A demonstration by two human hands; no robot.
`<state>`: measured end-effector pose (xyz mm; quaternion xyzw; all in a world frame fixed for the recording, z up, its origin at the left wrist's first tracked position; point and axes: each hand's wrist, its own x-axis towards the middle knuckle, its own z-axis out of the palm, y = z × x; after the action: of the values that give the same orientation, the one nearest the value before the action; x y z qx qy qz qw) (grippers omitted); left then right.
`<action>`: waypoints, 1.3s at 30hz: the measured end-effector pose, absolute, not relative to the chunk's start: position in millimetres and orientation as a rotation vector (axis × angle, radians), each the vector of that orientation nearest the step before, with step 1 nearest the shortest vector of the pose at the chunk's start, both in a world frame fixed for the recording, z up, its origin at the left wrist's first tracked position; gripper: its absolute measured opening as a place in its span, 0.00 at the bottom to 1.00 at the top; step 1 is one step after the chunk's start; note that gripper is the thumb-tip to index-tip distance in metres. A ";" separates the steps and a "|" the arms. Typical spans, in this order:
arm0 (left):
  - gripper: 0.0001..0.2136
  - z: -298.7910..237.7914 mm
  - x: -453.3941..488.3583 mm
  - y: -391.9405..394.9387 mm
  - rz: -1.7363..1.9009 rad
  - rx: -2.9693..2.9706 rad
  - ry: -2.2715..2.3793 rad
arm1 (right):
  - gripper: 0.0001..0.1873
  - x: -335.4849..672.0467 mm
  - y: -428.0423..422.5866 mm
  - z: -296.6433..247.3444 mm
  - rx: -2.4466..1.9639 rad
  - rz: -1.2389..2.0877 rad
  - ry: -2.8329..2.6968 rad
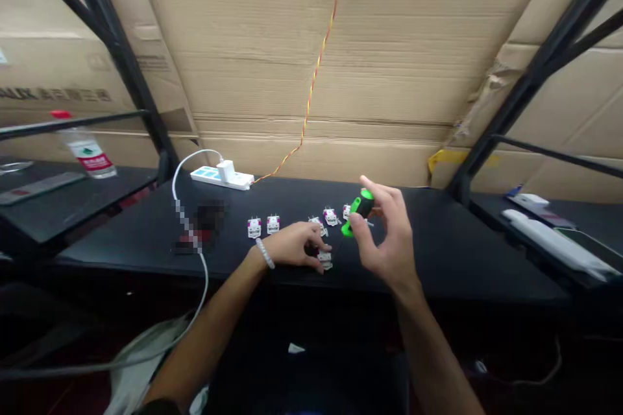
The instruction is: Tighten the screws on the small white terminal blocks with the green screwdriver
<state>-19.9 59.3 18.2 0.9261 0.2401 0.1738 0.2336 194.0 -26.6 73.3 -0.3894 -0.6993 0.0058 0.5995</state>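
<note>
My right hand (384, 230) grips a screwdriver with a green and black handle (360, 211), and its thin metal shaft is mostly hidden by my fingers. My left hand (292, 245), with a beaded bracelet (265, 253) on the wrist, rests on the black table (131, 233). Its fingertips hold a small white terminal block (324, 259) against the tabletop. Several similar white blocks with pink marks stand in a row behind it, among them one at the left (254, 227) and one nearer the screwdriver (330, 216).
A white power strip (221, 176) with a charger lies at the back, its white cable (182, 172) curving forward past a blurred dark object (204, 224). A twisted red-yellow wire (316, 78) runs up the cardboard wall (316, 32). Black metal frame bars (535, 78) stand at both sides.
</note>
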 end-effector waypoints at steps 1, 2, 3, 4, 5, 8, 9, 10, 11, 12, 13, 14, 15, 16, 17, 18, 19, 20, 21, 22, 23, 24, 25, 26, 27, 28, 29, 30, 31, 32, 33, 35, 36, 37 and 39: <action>0.22 18.2 -20.0 59.2 0.477 2.543 0.663 | 0.27 193.7 -27.1 74.9 -0.918 -0.034 -1.609; 0.22 18.3 -20.0 59.1 0.475 2.540 0.665 | 0.26 193.5 -27.4 76.1 -0.926 -0.064 -1.601; 0.21 18.5 -20.1 58.9 0.475 2.536 0.666 | 0.25 193.6 -27.5 76.6 -0.925 -0.067 -1.603; 0.21 18.9 -20.1 58.8 0.476 2.532 0.664 | 0.26 193.9 -27.4 76.5 -0.916 -0.045 -1.613; 0.22 19.3 -20.2 58.7 0.478 2.529 0.662 | 0.27 194.5 -27.2 75.8 -0.900 -0.006 -1.628; 0.22 20.3 -20.2 58.2 0.473 2.534 0.652 | 0.30 196.0 -26.6 73.5 -0.852 0.113 -1.664; 0.22 20.5 -20.2 58.2 0.472 2.538 0.654 | 0.30 196.0 -26.6 73.3 -0.854 0.113 -1.666; 0.22 20.6 -20.2 58.2 0.469 2.542 0.656 | 0.29 195.8 -26.7 73.6 -0.863 0.083 -1.664; 0.22 20.5 -20.2 58.3 0.467 2.544 0.658 | 0.28 195.4 -26.9 74.3 -0.878 0.032 -1.656; 0.22 20.4 -20.2 58.5 0.467 2.544 0.658 | 0.26 195.1 -27.1 75.2 -0.895 -0.018 -1.645; 0.22 20.2 -20.3 58.8 0.470 2.543 0.658 | 0.26 194.9 -27.3 75.9 -0.908 -0.049 -1.637; 0.22 19.9 -20.3 59.1 0.475 2.542 0.654 | 0.25 195.0 -27.5 76.4 -0.910 -0.056 -1.636; 0.23 19.6 -20.4 59.5 0.475 2.543 0.647 | 0.26 195.4 -27.6 76.6 -0.900 -0.037 -1.645; 0.23 19.3 -20.5 59.8 0.475 2.544 0.641 | 0.28 196.1 -27.5 76.4 -0.884 -0.003 -1.659; 0.23 19.0 -20.7 60.1 0.477 2.545 0.639 | 0.29 196.8 -27.3 76.1 -0.868 0.036 -1.672; 0.23 18.7 -20.8 60.3 0.479 2.546 0.640 | 0.30 197.3 -27.0 75.6 -0.854 0.062 -1.681; 0.23 18.6 -20.9 60.3 0.477 2.546 0.641 | 0.30 197.7 -26.7 75.2 -0.848 0.062 -1.680; 0.23 18.5 -21.0 60.2 0.476 2.545 0.644 | 0.29 197.6 -26.4 75.1 -0.854 0.040 -1.670; 0.23 18.5 -21.1 60.1 0.477 2.544 0.648 | 0.28 197.3 -26.2 75.2 -0.865 0.004 -1.652; 0.23 18.5 -21.1 59.9 0.480 2.545 0.653 | 0.26 196.7 -26.1 75.4 -0.879 -0.037 -1.631; 0.23 18.5 -21.1 59.7 0.479 2.546 0.654 | 0.25 196.1 -26.2 75.9 -0.888 -0.074 -1.613; 0.23 18.5 -21.1 59.6 0.476 2.546 0.651 | 0.24 195.6 -26.6 76.3 -0.891 -0.099 -1.603; 0.23 18.4 -21.0 59.7 0.477 2.543 0.647 | 0.24 195.4 -27.1 76.7 -0.886 -0.104 -1.604; 0.23 18.3 -21.0 59.8 0.480 2.539 0.643 | 0.25 195.6 -27.7 76.9 -0.873 -0.091 -1.615; 0.23 18.0 -21.0 60.0 0.483 2.536 0.638 | 0.26 196.1 -28.4 77.0 -0.855 -0.066 -1.634; 0.24 17.7 -21.0 60.3 0.486 2.532 0.632 | 0.27 196.7 -29.0 77.1 -0.835 -0.036 -1.656; 0.24 17.5 -21.0 60.5 0.488 2.529 0.628 | 0.28 197.4 -29.6 77.1 -0.815 -0.010 -1.675; 0.24 17.3 -21.0 60.6 0.488 2.529 0.630 | 0.28 198.0 -29.9 77.2 -0.806 0.007 -1.685; 0.24 17.3 -20.9 60.6 0.489 2.529 0.635 | 0.28 198.3 -30.1 77.3 -0.808 0.007 -1.686; 0.23 17.5 -20.7 60.4 0.485 2.529 0.639 | 0.27 198.2 -30.1 77.5 -0.819 -0.010 -1.680; 0.23 17.8 -20.6 60.2 0.482 2.529 0.643 | 0.26 197.8 -30.0 77.7 -0.838 -0.036 -1.670; 0.23 18.5 -20.4 59.6 0.480 2.529 0.648 | 0.25 196.6 -29.3 78.0 -0.880 -0.077 -1.644; 0.23 18.7 -20.4 59.4 0.478 2.531 0.648 | 0.25 196.0 -28.9 77.9 -0.896 -0.079 -1.636; 0.22 18.9 -20.4 59.3 0.476 2.535 0.645 | 0.25 195.6 -28.5 77.5 -0.903 -0.070 -1.637; 0.22 18.8 -20.6 59.4 0.471 2.543 0.641 | 0.26 195.4 -27.8 76.2 -0.907 -0.030 -1.639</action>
<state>-20.6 59.4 18.8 0.9273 0.2338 0.1719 0.2364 195.4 -27.8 76.2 -0.3901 -0.7047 -0.0131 0.5925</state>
